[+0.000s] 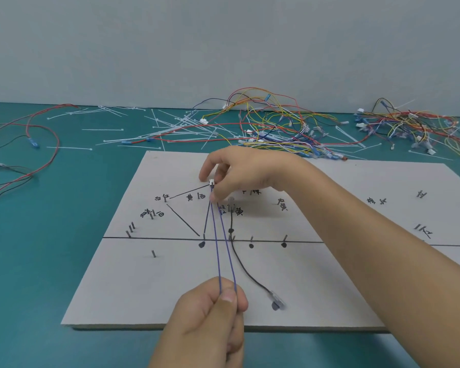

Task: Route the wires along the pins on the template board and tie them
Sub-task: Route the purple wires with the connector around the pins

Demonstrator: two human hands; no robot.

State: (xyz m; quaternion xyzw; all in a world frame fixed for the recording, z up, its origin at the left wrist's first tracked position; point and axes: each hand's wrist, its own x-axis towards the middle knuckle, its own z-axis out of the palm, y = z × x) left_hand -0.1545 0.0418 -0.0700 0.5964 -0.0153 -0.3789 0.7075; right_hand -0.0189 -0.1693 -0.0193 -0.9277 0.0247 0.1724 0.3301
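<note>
The grey template board point(133, 288) lies in front of me with short metal pins, drawn black lines, dots and handwritten labels. My right hand point(239, 171) reaches over its upper middle and pinches a small white connector point(212, 182). Two blue wires point(218, 251) run taut from that connector down to my left hand point(210, 312), which pinches their lower ends near the board's front edge. A black wire point(243, 264) curves down from a pin near the centre line and ends in a clear terminal point(276, 304) lying on the board.
White cable ties point(170, 126) lie scattered on the teal table point(37, 261) behind the board. A tangle of coloured wires point(276, 123) sits at the back centre, another bundle point(409, 123) at the back right. Red and black wires point(24, 144) loop at the left.
</note>
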